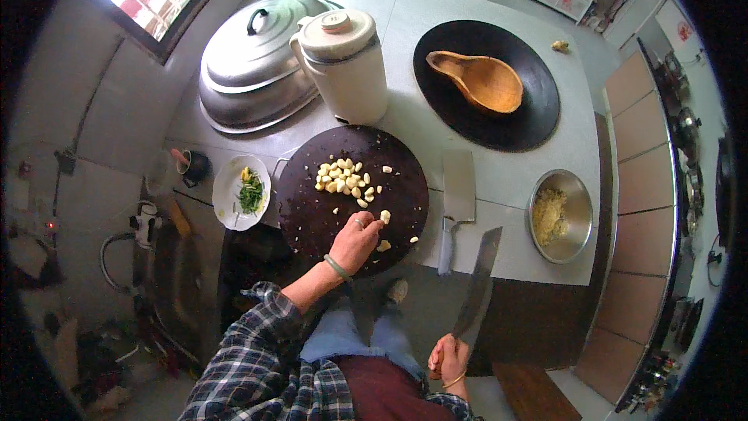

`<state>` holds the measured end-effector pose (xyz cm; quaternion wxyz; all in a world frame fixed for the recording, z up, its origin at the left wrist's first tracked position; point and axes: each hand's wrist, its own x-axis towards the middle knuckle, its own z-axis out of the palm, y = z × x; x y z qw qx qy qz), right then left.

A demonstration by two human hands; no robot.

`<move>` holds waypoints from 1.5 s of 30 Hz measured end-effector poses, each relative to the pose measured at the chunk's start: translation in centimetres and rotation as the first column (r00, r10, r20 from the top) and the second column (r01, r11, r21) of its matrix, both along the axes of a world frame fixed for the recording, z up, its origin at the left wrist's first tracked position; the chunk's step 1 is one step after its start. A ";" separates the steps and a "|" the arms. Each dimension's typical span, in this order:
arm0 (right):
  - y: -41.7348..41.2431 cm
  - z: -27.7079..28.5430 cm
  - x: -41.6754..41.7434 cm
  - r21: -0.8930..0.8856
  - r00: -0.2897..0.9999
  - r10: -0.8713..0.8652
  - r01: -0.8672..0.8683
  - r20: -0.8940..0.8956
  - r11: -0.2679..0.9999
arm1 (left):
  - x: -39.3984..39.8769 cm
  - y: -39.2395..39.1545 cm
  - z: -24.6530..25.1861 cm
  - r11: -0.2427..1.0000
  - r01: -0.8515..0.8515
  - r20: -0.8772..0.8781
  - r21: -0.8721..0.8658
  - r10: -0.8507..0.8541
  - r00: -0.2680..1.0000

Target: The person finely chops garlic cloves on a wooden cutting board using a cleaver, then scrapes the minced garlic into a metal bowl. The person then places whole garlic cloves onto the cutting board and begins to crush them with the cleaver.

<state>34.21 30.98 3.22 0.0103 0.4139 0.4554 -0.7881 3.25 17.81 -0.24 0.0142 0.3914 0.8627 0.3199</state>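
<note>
My left hand [356, 241] is over the near part of a round, dark chopping board [310, 228], its fingertips at a pale peeled garlic clove [385, 217]; whether they grip it cannot be told. A pile of peeled garlic cloves [342, 178] lies further back on the board, with small bits scattered about. In my right hand [449, 358], low and away from the board, is the handle of a long-bladed knife [480, 280], its blade pointing up and away from me. A cleaver [458, 187] lies flat on the table, right of the board.
A white plate [225, 204] with chopped greens stands left. Behind the board are a lidded pot [350, 88] and a large metal lid [245, 58]. A black round pan or lid [432, 111] bears a gourd ladle [491, 85]. A steel bowl [578, 234] of minced garlic stands right.
</note>
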 end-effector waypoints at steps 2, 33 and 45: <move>-0.3 -0.1 -0.7 -0.021 1.000 0.019 -0.019 0.001 1.000 | -1.7 -0.8 -0.4 0.998 0.025 -0.093 0.053 -0.020 0.995; -11.9 1.0 -11.9 -0.455 0.971 -0.021 -0.092 -0.237 0.886 | -12.5 -1.0 -2.0 0.759 0.633 -0.203 -0.152 -0.651 0.732; -13.4 -1.0 -8.4 0.229 0.926 0.292 -0.346 0.238 0.910 | -5.6 -14.2 -1.1 0.829 0.531 -0.007 -0.174 -0.540 0.842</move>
